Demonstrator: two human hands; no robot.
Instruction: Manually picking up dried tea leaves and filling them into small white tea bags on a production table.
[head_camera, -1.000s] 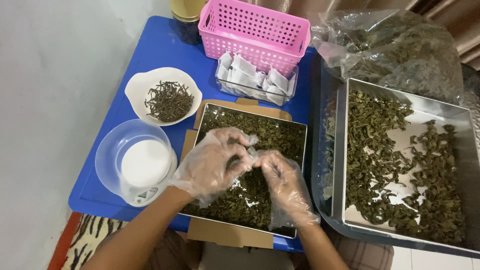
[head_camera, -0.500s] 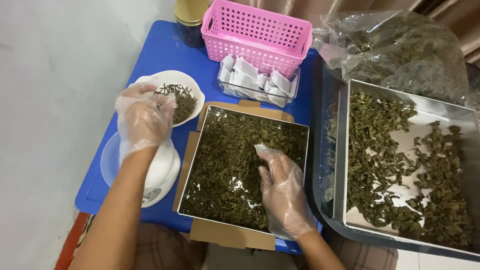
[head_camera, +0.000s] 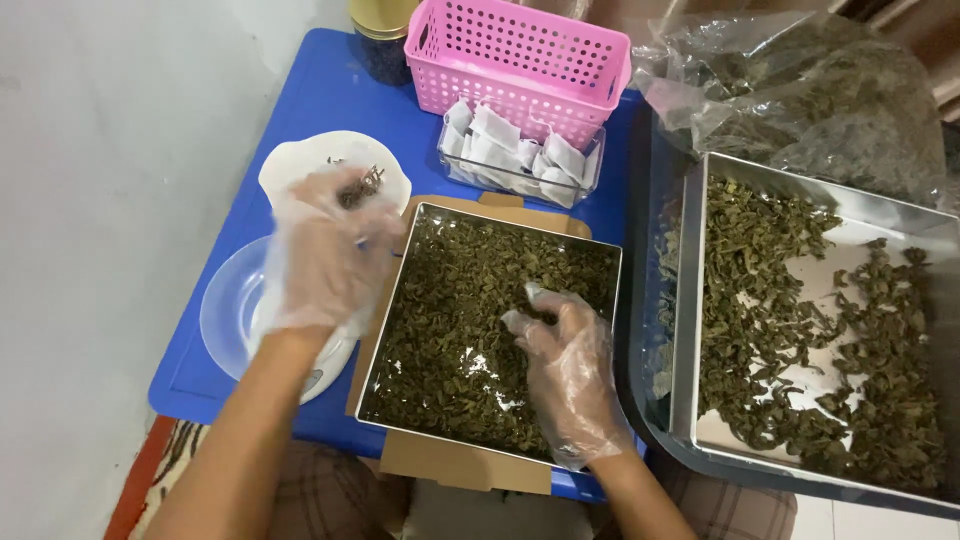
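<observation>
Two gloved hands apart — left hand (head_camera: 325, 250) blurred, loosely curled beside white bowl (head_camera: 300, 170), grip unclear; right hand (head_camera: 565, 355) fingers down in steel tray (head_camera: 385, 320) of dried leaves (head_camera: 450, 310).

A square metal tray (head_camera: 372, 340) is lying on brown cardboard on the blue table, holding a thick, nearly full layer of dried, crumpled dark-green leaves (head_camera: 450, 330) (bare metal is showing through in a few small gaps near the middle).
</observation>
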